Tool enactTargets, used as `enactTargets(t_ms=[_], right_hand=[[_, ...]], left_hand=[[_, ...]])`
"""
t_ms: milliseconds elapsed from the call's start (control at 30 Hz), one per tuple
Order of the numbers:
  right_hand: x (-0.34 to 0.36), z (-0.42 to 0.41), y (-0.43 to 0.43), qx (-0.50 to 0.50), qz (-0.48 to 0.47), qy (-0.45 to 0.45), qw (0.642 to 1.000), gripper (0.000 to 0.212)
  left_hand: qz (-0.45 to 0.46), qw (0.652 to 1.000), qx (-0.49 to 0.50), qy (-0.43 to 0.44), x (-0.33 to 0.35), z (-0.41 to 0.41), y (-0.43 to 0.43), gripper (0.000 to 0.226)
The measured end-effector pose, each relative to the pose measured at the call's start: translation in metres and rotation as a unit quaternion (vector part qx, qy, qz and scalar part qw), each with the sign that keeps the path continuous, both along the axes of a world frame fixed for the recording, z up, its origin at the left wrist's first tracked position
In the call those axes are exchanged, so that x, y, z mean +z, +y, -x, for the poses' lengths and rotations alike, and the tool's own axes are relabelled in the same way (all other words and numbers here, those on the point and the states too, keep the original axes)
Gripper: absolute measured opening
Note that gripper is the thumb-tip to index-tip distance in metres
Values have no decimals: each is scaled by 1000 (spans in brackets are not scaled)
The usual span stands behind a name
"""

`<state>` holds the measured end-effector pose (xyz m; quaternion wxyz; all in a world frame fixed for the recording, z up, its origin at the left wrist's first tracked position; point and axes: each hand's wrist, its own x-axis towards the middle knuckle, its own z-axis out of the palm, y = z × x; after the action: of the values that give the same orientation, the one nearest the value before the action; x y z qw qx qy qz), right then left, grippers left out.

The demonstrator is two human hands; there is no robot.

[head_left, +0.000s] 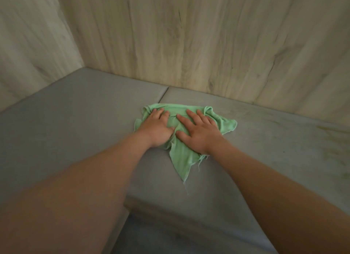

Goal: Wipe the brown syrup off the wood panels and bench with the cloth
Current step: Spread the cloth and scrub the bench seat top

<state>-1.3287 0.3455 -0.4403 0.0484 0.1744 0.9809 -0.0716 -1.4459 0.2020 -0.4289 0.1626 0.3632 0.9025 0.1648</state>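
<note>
Fingers [191, 114] spread — two hands, one cloth [181, 159].

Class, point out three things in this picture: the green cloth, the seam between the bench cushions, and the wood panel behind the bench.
green cloth [180, 159]: head view, on its lower trailing corner.
cushion seam [164, 95]: head view, midway along the line.
wood panel [208, 45]: head view, on the back panel's bare face.

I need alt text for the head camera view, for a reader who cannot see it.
Both hands, left hand and right hand, press flat on a crumpled green cloth lying on a grey bench cushion. Light wood panels rise behind it in a corner; faint brownish smears mark the cushion at right.
</note>
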Motion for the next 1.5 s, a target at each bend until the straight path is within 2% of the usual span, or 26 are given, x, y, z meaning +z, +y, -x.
enactTargets(t_ms=[67, 133, 167, 233, 300, 433, 533, 600, 733, 900, 1100, 1267, 1400, 1500], right_hand=[[6, -5, -7, 6, -44, -1, 999, 69], [12, -4, -17, 66, -118, 23, 991, 70], [14, 1, -19, 115, -125, 26, 985, 69], [12, 17, -13, 165, -66, 2, 984, 64], [6, 37, 7, 115, -17, -7, 993, 65], [0, 69, 45, -18, -15, 3, 1000, 71], [-1, 86, 53, -55, -12, 8, 998, 72], [-2, 101, 55, -48, -28, 23, 998, 70], [2, 129, 64, 25, -38, 26, 999, 63], [3, 137, 71, 12, -25, 25, 999, 65], [3, 52, 119, -83, -9, 15, 996, 67], [4, -31, 153, -224, -22, 3, 974, 71], [3, -37, 147, -353, -10, 12, 935, 76], [2, -20, 121, -354, -2, 0, 935, 81]], left_hand=[[-93, 994, 39, -51, 14, -5, -11, 65], [-166, 983, 73, 1, 22, -12, -29, 46], [-174, 981, 78, 44, 25, -13, -37, 36], [-156, 980, 72, 99, 22, -15, -48, 24], [-140, 981, 65, 119, 17, -13, -50, 20], [-103, 989, 20, 99, 5, -15, -28, 31], [-36, 991, -15, 130, -16, -24, -10, 59], [-31, 987, 0, 157, -25, -28, -8, 73], [-58, 992, 9, 114, -30, -31, -10, 78], [-30, 990, 8, 136, -35, -27, -8, 83], [-17, 989, 4, 147, -35, -25, -8, 77], [-16, 988, 5, 152, -38, -25, -8, 87], [-19, 986, 3, 168, -40, -24, -6, 80], [-17, 983, 7, 180, -42, -26, -5, 87]])
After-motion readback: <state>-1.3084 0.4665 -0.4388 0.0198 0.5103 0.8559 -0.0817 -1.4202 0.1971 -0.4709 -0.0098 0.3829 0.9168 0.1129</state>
